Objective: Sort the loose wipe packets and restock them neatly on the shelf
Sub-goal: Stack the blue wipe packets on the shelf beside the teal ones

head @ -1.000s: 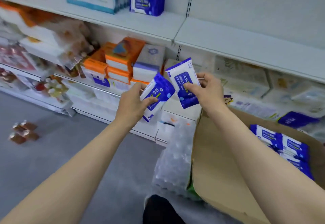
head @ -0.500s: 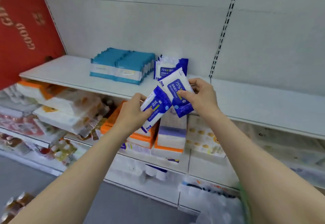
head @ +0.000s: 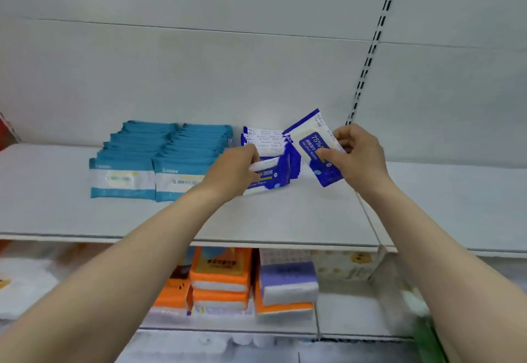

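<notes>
On the white shelf [head: 285, 217] stands a short row of dark blue alcohol wipe packets [head: 266, 138], upright and leaning back. My left hand [head: 231, 173] grips a blue wipe packet [head: 271, 177] at the front of that row, its lower edge down on the shelf. My right hand [head: 356, 160] pinches another blue and white packet [head: 313, 145] marked 75%, tilted in the air just right of the row. Two rows of teal wipe packets [head: 148, 160] stand to the left.
The shelf's back wall [head: 199, 63] is plain white with a slotted upright [head: 370, 46] at right. Orange tissue packs [head: 219, 274] and a purple pack [head: 288, 277] fill the shelf below. The shelf surface to the right of the blue row is bare.
The view has risen from the box and lower shelves to the upper shelf. Both hands have carried their packets forward; the left packet now meets the front of the blue row.
</notes>
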